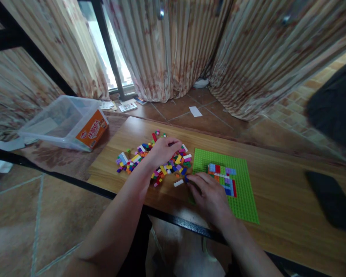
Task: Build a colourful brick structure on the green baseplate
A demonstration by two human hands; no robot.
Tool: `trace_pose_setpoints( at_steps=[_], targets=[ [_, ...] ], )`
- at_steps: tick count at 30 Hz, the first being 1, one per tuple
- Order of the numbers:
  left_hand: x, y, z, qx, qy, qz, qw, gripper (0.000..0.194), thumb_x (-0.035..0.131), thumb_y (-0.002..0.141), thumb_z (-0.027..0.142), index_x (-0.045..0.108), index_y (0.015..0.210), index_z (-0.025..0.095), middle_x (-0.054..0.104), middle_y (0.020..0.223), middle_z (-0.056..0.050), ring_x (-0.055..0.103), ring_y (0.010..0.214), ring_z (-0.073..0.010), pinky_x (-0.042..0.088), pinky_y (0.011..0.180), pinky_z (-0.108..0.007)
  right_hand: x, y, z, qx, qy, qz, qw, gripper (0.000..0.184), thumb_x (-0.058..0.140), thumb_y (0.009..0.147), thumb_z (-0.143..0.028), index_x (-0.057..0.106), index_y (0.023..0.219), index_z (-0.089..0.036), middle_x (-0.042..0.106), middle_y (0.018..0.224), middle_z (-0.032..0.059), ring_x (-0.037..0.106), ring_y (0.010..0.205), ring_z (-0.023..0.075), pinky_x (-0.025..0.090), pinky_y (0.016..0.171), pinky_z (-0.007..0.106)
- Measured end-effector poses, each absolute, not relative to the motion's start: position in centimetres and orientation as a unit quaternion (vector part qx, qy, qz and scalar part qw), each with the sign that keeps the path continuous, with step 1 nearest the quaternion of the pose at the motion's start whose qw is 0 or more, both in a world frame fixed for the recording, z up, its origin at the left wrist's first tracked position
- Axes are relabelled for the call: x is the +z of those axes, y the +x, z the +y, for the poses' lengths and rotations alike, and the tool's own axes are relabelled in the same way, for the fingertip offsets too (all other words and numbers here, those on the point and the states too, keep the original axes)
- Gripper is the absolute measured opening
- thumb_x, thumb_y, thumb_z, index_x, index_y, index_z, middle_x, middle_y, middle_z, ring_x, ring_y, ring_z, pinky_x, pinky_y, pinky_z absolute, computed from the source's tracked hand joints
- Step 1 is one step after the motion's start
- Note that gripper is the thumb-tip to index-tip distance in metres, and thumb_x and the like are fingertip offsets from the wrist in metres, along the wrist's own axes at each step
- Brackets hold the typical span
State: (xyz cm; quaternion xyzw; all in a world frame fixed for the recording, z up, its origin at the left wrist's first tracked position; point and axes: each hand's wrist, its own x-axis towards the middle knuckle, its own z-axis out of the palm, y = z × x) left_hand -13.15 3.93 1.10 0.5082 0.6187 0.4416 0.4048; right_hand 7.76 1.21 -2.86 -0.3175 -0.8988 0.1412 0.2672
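Note:
My left hand (pixel 165 151) reaches over a spread pile of small colourful toy bricks (pixel 137 158). Its fingers are curled together among the bricks, and their tips are partly hidden. My right hand (pixel 210 189) is closed, with a dark blue brick (pixel 186 178) pinched at its fingertips, beside the left edge of a green baseplate (pixel 242 206). A white brick (pixel 178 183) lies on the table just left of that hand. On the baseplate sits a flat, multicoloured patch of joined bricks (pixel 226 180), partly covered by my right hand.
All this lies on a wooden table (pixel 279 184) with a dark edge. A black flat object (pixel 331 200) rests at the right. A clear plastic bin (pixel 66 123) with an orange label stands beyond the table's left end. Patterned curtains (pixel 190 50) hang behind, above a tiled floor.

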Motion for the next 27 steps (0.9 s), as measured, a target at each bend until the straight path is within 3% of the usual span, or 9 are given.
trace_pose_setpoints(
  at_steps=[6,12,17,23,27],
  targets=[
    [1.6,-14.0,3.5,0.429,0.539,0.616,0.382,0.028,0.055,0.082,0.033,0.071,0.076,0.011,0.058,0.067,0.000,0.046,0.062,-0.0105,0.034,0.056,-0.021,-3.4,6.6,0.8,0.158,-0.279,-0.912,0.255,0.019,0.055,0.093,-0.020,0.069,0.105,-0.023,0.067,0.103,0.0087,0.060,0.094,0.0229,0.052,0.079,0.038],
    [1.6,-13.9,3.5,0.415,0.543,0.606,0.406,0.029,0.058,0.080,0.038,0.071,0.078,0.012,0.059,0.067,-0.001,0.048,0.062,-0.0114,0.035,0.056,-0.022,-4.2,5.2,0.6,0.125,-0.291,-0.920,0.231,0.017,0.055,0.091,-0.016,0.071,0.095,-0.022,0.066,0.099,0.0091,0.058,0.089,0.0238,0.052,0.076,0.038],
    [1.6,-13.9,3.6,0.418,0.543,0.602,0.410,0.031,0.059,0.078,0.041,0.071,0.078,0.013,0.060,0.068,-0.001,0.048,0.062,-0.0117,0.035,0.056,-0.022,-2.9,5.3,0.4,0.170,-0.289,-0.903,0.270,0.015,0.051,0.095,-0.020,0.067,0.094,-0.021,0.068,0.098,0.0088,0.060,0.090,0.0219,0.051,0.078,0.037],
    [1.7,-13.5,3.7,0.397,0.556,0.601,0.414,0.032,0.058,0.080,0.043,0.070,0.079,0.013,0.056,0.063,0.000,0.046,0.058,-0.0109,0.033,0.054,-0.022,-0.7,10.5,2.8,0.252,-0.396,-0.825,0.316,0.008,0.059,0.092,-0.028,0.064,0.089,-0.023,0.067,0.084,0.0019,0.063,0.076,0.0159,0.051,0.069,0.028],
    [1.4,-12.9,3.8,0.377,0.578,0.595,0.413,0.031,0.057,0.082,0.042,0.070,0.076,0.014,0.054,0.059,0.001,0.044,0.054,-0.0101,0.031,0.050,-0.021,-0.7,15.7,5.1,0.252,-0.503,-0.758,0.331,0.017,0.060,0.090,-0.038,0.066,0.091,-0.023,0.068,0.080,0.0017,0.063,0.067,0.0162,0.051,0.063,0.029]
  ],
)
